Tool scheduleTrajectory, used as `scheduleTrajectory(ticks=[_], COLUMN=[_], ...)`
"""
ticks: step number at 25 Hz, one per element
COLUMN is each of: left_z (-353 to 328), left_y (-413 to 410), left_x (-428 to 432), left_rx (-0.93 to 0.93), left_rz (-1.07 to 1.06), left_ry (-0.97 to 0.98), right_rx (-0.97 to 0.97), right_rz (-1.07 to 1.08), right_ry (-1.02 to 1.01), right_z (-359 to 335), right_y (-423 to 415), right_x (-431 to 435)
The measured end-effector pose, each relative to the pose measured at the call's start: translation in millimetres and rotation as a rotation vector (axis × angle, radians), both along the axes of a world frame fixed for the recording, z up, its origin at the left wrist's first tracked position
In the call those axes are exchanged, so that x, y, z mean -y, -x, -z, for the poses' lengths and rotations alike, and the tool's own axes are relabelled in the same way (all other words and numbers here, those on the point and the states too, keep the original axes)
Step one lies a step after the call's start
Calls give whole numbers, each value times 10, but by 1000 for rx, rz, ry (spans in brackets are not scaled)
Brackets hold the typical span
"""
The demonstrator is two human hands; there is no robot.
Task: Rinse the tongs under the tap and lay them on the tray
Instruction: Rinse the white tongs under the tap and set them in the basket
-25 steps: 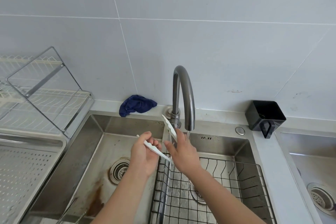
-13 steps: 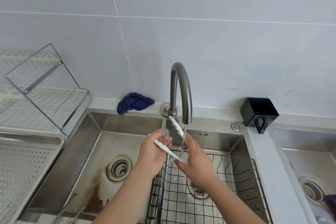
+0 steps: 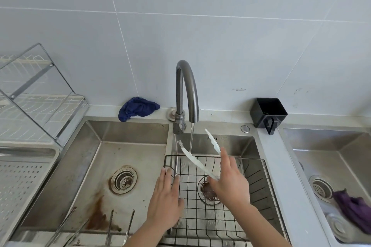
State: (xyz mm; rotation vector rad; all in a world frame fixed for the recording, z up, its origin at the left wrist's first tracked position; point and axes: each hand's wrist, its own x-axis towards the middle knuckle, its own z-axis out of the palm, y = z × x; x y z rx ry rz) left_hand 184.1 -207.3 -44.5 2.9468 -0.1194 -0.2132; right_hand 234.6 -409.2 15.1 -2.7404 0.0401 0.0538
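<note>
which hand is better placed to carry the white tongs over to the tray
Right hand: its fingers already hold the white plastic tongs under the water stream. The left hand is empty, though nearer the perforated metal tray.

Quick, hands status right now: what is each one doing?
Left hand: open, fingers spread, holding nothing, above the sink divider.
Right hand: closed on the white tongs, one arm under the tap stream.

right hand [image 3: 230, 184] gripping white tongs [image 3: 198, 163] (spread) under tap [image 3: 185, 90]; left hand [image 3: 165, 204] empty
</note>
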Motion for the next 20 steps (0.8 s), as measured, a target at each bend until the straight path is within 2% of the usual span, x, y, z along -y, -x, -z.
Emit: scheduleTrajectory(ticks=[5, 11, 20], left_z=[94, 117, 188], left_y=[47, 53, 45], left_x=[48, 41, 38], left_rx=[94, 112, 140], left_rz=[24, 11, 6], left_ry=[-90, -122, -156], right_rx=[-150, -294, -293], right_rz=[104, 85, 10], right_ry=[-66, -52, 32], right_z=[289, 582, 709], right_y=[393, 667, 600], right_x=[427, 662, 639])
